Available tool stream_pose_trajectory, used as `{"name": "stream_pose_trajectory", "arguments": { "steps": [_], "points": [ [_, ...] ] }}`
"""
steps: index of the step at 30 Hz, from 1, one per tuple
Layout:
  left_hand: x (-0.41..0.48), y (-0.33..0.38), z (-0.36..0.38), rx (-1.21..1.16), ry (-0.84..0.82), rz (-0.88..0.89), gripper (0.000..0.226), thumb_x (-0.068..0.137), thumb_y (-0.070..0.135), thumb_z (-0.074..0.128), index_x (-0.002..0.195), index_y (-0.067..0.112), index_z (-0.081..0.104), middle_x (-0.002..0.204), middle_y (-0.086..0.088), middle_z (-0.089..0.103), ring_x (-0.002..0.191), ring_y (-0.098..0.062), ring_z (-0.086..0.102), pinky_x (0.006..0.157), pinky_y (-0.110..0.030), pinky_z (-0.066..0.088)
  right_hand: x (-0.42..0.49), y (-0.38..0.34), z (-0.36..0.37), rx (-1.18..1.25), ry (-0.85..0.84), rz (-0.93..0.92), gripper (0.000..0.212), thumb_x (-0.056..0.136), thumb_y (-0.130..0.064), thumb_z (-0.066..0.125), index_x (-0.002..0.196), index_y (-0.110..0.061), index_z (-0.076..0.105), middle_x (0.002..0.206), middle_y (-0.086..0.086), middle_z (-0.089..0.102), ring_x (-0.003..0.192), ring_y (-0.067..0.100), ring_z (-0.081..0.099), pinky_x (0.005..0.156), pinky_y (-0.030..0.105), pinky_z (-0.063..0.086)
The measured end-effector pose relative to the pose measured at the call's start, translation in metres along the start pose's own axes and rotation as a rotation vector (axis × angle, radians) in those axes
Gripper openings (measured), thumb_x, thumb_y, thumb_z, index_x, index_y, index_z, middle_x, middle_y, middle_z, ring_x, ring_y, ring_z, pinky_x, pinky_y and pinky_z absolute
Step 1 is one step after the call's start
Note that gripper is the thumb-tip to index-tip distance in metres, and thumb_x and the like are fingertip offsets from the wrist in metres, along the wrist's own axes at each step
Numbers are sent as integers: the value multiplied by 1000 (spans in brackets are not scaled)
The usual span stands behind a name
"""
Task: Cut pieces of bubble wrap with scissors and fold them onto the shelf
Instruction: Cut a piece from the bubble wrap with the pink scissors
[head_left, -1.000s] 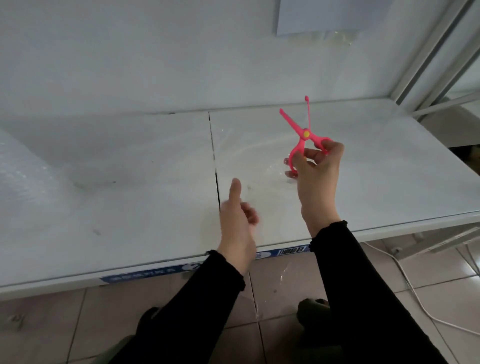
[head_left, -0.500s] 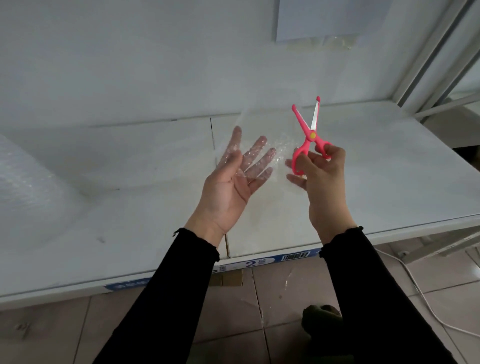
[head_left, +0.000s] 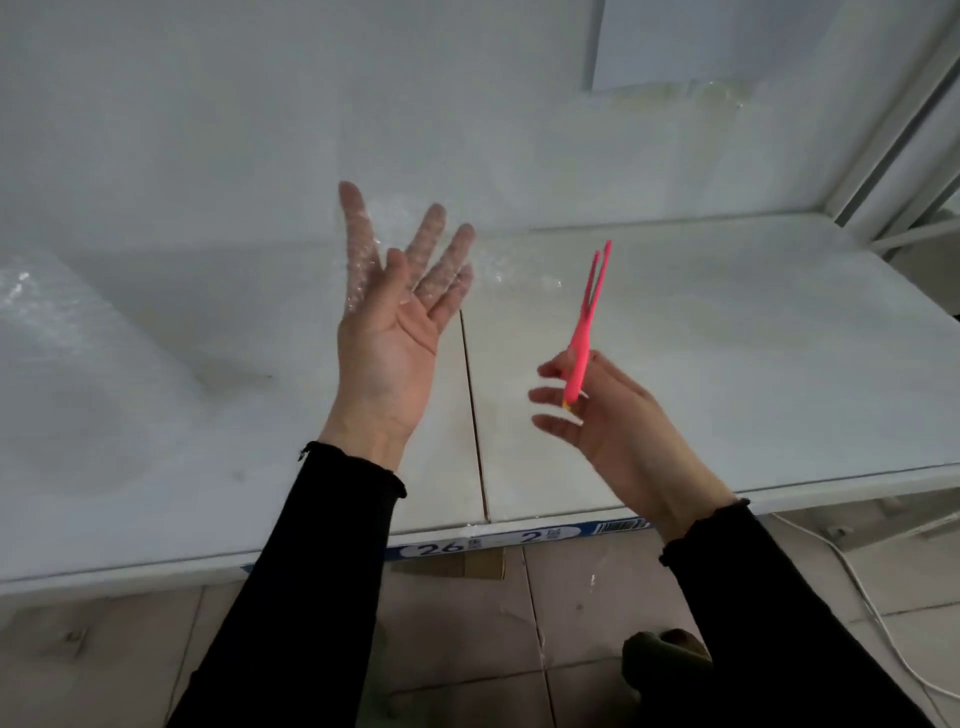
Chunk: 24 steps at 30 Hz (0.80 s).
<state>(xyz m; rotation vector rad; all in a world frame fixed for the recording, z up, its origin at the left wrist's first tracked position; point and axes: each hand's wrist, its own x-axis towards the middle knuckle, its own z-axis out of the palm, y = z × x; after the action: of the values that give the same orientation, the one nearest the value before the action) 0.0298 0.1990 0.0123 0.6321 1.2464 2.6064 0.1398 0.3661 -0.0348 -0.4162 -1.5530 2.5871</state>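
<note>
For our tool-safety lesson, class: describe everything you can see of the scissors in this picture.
The scissors are small, bright pink and plastic-looking, seen nearly edge-on. A yellow spot shows near their lower end. The two blades stand slightly apart, with the tips pointing up and away. The right hand holds their lower end; the exact grip is too blurred to tell. They are in the air above the white shelf, touching nothing but that hand.
</note>
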Motion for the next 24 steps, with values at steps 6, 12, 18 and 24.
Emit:
{"name": "stream_pose_trajectory", "arguments": {
  "steps": [6,12,18,24],
  "points": [
    [-2,13,-5,0,0,35,57,109,19,26,158,43,9,151,-16,49,135,-30,54,119,-46,33,-25,28,19,-193,-271,136,32,92,-30,63,111,-3,62,114,10,67,100,25,63,88,44,53],
    [-9,6,3,-31,-2,-21,58,108,17,28,158,42,12,152,-17,47,136,-32,53,119,-49,33,-23,21,31,-267,-268,46,41,94,-34,58,111,3,57,106,8,68,95,24,60,82,41,52],
    [-13,-6,10,-80,3,-54,58,109,16,30,157,44,13,155,-17,43,136,-36,52,117,-48,36,-17,16,32,-245,-251,-15,33,94,-31,55,102,0,60,94,7,63,85,21,55,75,37,51],
    [-11,-12,14,-86,-6,-80,72,106,9,40,156,49,9,155,-19,43,132,-38,55,116,-45,37,-16,16,30,-203,-248,-13,23,99,-30,47,94,-9,58,88,8,54,76,20,50,73,39,49]
  ]
}}
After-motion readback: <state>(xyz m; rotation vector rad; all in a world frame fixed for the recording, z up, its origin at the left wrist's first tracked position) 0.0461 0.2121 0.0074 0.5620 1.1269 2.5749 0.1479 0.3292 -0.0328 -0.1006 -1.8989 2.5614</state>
